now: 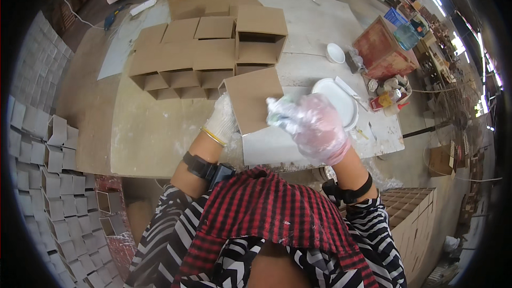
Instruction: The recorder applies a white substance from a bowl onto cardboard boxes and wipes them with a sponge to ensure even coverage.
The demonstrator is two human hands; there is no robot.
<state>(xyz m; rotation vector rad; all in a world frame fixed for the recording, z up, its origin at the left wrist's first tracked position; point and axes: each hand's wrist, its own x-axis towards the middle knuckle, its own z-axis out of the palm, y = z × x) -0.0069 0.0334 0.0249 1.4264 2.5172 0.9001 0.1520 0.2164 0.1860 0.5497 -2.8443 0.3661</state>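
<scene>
My left hand (222,118), in a white knitted glove, is closed on the left side of a brown cardboard box (253,98) that stands over the table's middle. A clear, pinkish-looking plastic glove covers my right hand (324,130). Its fingers are closed round a crumpled, shiny wad of clear plastic (285,113) with some green in it, at the box's right edge. What is inside the wad is hidden. Just beyond the right hand lies a white round plate or lid (349,111) with a white strip (348,87) across its rim.
Several joined brown boxes (184,53) stand behind the held one. A white bowl (335,53) sits at the table's right, near a red-stained crate (381,48) with a water jug (406,37). Bottles (386,100) cluster at the right edge. Stacked grey boxes (64,197) fill the left side.
</scene>
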